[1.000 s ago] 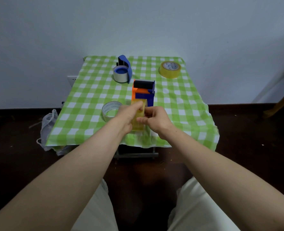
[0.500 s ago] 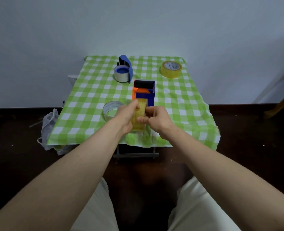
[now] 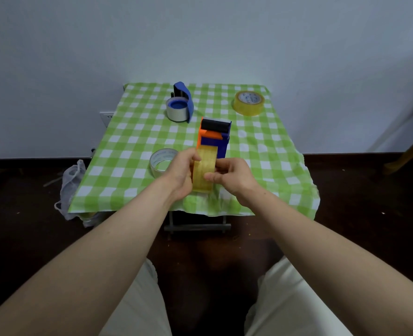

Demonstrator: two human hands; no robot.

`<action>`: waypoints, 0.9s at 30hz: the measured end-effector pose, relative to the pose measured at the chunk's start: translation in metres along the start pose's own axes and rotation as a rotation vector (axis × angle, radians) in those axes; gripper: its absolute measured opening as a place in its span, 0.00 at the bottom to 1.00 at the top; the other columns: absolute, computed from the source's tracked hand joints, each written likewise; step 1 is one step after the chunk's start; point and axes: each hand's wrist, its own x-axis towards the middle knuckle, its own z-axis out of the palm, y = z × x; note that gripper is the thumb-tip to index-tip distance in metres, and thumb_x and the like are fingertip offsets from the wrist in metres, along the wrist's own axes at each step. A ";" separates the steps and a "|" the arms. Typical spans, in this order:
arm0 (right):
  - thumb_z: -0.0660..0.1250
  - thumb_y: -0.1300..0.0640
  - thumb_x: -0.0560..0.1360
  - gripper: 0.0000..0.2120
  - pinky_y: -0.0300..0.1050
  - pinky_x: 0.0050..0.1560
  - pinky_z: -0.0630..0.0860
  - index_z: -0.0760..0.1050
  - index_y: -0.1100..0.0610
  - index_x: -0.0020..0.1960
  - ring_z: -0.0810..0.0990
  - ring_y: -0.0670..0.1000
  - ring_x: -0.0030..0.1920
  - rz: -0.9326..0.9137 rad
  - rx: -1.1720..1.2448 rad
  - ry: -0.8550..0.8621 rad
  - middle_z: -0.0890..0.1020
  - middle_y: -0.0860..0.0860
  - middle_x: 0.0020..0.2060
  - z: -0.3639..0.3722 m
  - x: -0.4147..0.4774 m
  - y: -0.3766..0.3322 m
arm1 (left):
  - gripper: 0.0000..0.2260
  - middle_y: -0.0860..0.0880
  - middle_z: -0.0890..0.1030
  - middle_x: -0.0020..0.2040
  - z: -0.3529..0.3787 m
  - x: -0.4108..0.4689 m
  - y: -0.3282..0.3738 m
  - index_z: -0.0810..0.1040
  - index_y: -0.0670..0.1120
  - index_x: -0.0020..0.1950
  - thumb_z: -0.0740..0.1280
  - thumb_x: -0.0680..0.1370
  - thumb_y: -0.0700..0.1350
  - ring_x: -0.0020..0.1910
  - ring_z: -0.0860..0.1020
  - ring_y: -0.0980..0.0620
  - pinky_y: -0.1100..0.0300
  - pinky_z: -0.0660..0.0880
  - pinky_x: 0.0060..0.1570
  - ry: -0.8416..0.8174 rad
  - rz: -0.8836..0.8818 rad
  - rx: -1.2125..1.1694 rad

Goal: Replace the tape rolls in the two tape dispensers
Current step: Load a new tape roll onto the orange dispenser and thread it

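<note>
Faint blue print shows on the core label of the far yellow tape roll (image 3: 248, 103) and inside the clear tape roll (image 3: 160, 158), but none is legible.

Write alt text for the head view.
Left hand and right hand grip a tape roll over a green checked table, before an orange-blue dispenser. A blue dispenser, a clear roll and a yellow roll lie nearby.

Both hands grip a yellow tape roll (image 3: 204, 169) held on edge over the checked tablecloth (image 3: 128, 141): left hand (image 3: 180, 175) on its left side, right hand (image 3: 232, 177) on its right. Directly behind stands a blue-and-orange dispenser (image 3: 215, 138); a pale roll (image 3: 163, 162) lies beside the left hand.
</note>
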 end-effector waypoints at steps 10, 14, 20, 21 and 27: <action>0.72 0.57 0.71 0.16 0.42 0.53 0.74 0.79 0.56 0.58 0.75 0.47 0.47 -0.268 -0.460 0.195 0.77 0.49 0.47 -0.020 0.008 -0.018 | 0.13 0.36 0.81 0.56 -0.009 0.007 -0.012 0.79 0.37 0.58 0.65 0.74 0.33 0.58 0.78 0.37 0.41 0.74 0.60 0.027 0.150 0.038; 0.69 0.55 0.74 0.13 0.48 0.54 0.73 0.81 0.57 0.56 0.76 0.53 0.54 -0.340 -0.763 0.137 0.77 0.53 0.55 -0.017 0.013 -0.024 | 0.12 0.35 0.81 0.56 -0.008 0.006 -0.011 0.79 0.37 0.57 0.65 0.75 0.33 0.58 0.78 0.36 0.40 0.73 0.61 0.029 0.162 0.048; 0.59 0.56 0.79 0.11 0.48 0.46 0.72 0.76 0.59 0.57 0.72 0.53 0.59 -0.408 -1.132 0.104 0.74 0.53 0.57 -0.010 0.014 -0.036 | 0.11 0.38 0.82 0.52 -0.006 0.007 -0.010 0.80 0.38 0.55 0.65 0.75 0.33 0.54 0.80 0.39 0.41 0.74 0.61 0.034 0.169 0.060; 0.58 0.58 0.79 0.10 0.47 0.46 0.71 0.74 0.60 0.57 0.71 0.54 0.59 -0.420 -1.180 0.086 0.73 0.54 0.58 -0.009 0.014 -0.036 | 0.10 0.39 0.82 0.50 -0.006 0.007 -0.010 0.80 0.39 0.54 0.64 0.75 0.33 0.53 0.80 0.40 0.42 0.74 0.61 0.032 0.173 0.064; 0.57 0.63 0.78 0.10 0.54 0.48 0.76 0.70 0.61 0.59 0.74 0.58 0.54 -0.394 -1.231 0.045 0.73 0.57 0.56 -0.010 0.010 -0.041 | 0.09 0.43 0.83 0.46 -0.003 0.005 -0.009 0.81 0.40 0.55 0.65 0.77 0.37 0.48 0.81 0.44 0.51 0.78 0.52 0.037 0.227 0.112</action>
